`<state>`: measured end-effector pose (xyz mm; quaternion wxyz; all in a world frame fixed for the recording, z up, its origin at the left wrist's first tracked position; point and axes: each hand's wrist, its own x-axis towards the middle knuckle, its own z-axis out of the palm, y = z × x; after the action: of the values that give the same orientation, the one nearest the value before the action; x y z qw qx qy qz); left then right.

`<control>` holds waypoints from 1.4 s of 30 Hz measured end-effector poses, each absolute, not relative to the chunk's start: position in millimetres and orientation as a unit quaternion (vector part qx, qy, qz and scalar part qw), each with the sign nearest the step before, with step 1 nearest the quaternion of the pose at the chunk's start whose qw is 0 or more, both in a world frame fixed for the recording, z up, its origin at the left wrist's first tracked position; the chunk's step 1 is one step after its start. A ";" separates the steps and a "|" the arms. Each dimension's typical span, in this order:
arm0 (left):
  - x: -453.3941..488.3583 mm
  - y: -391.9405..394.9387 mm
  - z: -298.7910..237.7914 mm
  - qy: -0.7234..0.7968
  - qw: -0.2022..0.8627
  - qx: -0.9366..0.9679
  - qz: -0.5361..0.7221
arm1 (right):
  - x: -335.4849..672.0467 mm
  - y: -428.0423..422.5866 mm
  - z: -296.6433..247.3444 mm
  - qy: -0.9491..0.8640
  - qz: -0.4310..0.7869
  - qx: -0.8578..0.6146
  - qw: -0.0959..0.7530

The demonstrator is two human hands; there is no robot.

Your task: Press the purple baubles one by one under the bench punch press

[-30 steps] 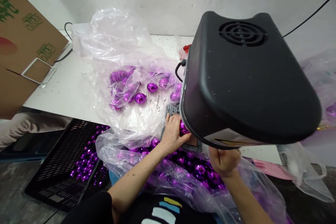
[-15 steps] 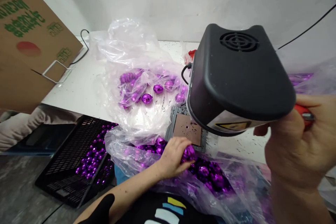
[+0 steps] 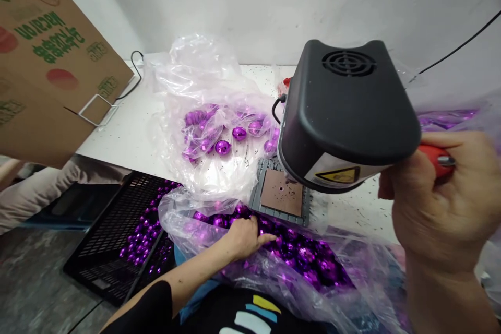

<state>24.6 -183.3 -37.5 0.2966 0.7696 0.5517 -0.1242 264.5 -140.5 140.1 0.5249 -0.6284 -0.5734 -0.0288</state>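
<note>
My left hand (image 3: 245,238) reaches into a clear plastic bag of shiny purple ball ornaments (image 3: 307,254) at the table's front edge. Its thumb is spread to the right, and the other fingertips dip among the balls, partly hidden. My right hand (image 3: 442,209) is wrapped round the red handle (image 3: 436,160) of a black machine head (image 3: 348,109) with a round vent and a yellow warning label. Beneath that head, a brown square plate (image 3: 282,193) with a small hole lies on a grey slotted base (image 3: 256,201). Dark specks are scattered over the plate.
Behind the plate, several purple balls (image 3: 223,147) lie in and on crumpled clear plastic (image 3: 203,62) on the white table (image 3: 105,141). A cardboard box (image 3: 58,109) stands at left. Below it, a black crate (image 3: 97,250) holds purple beads, near another person's leg (image 3: 62,185).
My left hand has moved a little left and down into the bag, and the purple ball at its fingers no longer shows there. My right hand stays on the handle; the view has shifted slightly.
</note>
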 end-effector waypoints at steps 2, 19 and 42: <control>20.4 -178.9 -15.2 0.546 0.278 0.783 -0.108 | 265.3 -140.5 139.1 -0.576 -0.023 -0.627 0.523; -48.3 -5.2 29.4 0.635 0.295 0.675 0.232 | 265.5 -119.0 151.9 -0.581 0.020 -0.623 0.523; 45.4 -99.2 -16.3 0.431 0.322 0.808 0.242 | 262.3 -113.8 150.8 -0.579 0.008 -0.608 0.543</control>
<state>45.4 -99.2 -16.3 0.3219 0.8078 0.4307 0.2416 262.3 -113.8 150.8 0.5426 -0.6082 -0.5793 0.0079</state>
